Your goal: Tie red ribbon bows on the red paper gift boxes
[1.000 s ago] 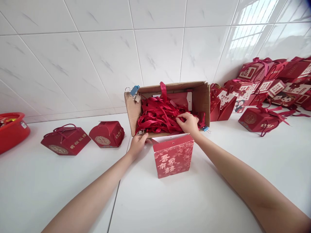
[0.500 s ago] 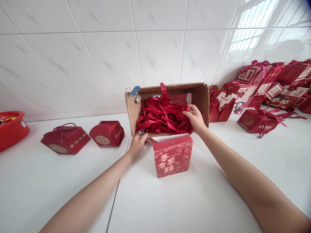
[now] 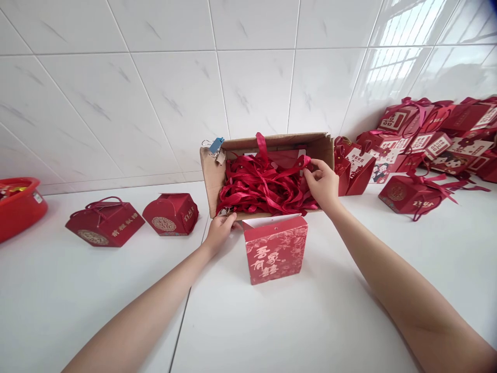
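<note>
A cardboard box (image 3: 213,186) stands tilted toward me near the wall, filled with a tangle of red ribbons (image 3: 264,186). At its front left corner, my left hand (image 3: 222,230) grips the box's lower edge, beside a metal clip. My right hand (image 3: 323,184) is at the box's right side, thumb and fingers pinching a red ribbon at the right end of the pile. Right in front of the box stands an upright red gift box (image 3: 276,254) with pale characters and a floral print; its top is open.
Two red handled gift boxes (image 3: 106,223) sit to the left, with a red basin (image 3: 23,207) at the far left edge. Many finished-looking red boxes (image 3: 419,140) are stacked at the right. A blue binder clip (image 3: 216,147) holds the cardboard box's left corner. White tiles rise behind.
My right hand has shifted slightly right and pulled a ribbon toward the box's right side. My left hand and the red gift box have stayed in place.
</note>
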Motion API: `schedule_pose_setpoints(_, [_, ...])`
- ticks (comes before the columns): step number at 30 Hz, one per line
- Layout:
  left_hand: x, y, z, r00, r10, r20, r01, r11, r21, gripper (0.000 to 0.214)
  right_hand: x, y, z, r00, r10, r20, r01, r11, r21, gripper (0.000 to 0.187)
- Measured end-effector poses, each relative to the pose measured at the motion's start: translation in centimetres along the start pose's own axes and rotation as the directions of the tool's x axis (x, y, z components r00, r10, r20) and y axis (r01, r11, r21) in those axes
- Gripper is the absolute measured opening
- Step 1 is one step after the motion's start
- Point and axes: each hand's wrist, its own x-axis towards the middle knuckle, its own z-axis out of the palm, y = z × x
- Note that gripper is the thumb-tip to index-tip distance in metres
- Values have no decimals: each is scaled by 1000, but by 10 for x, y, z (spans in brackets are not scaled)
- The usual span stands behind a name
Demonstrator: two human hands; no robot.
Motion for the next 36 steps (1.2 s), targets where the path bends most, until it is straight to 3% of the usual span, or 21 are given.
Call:
schedule_pose_setpoints(4, [0,0,0,1000,4,-6,-4,1000,-1,43,9,5,-3,989,151,2,-149,979,140,30])
schedule_pose_setpoints(7, [0,0,0,1000,2,-1,-2,1000,0,43,18,7,-8,977,214,-26,-195,930,312,31])
schedule_pose_setpoints(14, [1,-1,-1,1000,-5,26,5,1000,-15,48,33,-15,-39,974,176,-142,-73,838,541,13])
schedule_pose_setpoints(17, [2,-3,-2,998,35,48,-31,997,-68,53,34,-25,-50,975,205,-84,-119,805,581,9])
schedule_pose_setpoints(20, [3,-5,-3,995,96,37,-89,985,-148,55,34,-27,-53,963,264,49,-251,821,514,5])
schedule_pose_setpoints(23, [4,-5,-2,995,97,29,-89,976,-200,51,31,-21,-50,937,283,206,-340,876,343,6])
schedule_pose_setpoints(31, [2,0,-2,997,50,57,-40,985,-167,41,20,-2,-28,904,228,362,-267,962,61,13])
schedule_pose_setpoints(36, [2,-1,-2,997,47,67,-36,986,-164,40,20,5,-22,941,152,301,-155,988,-15,17])
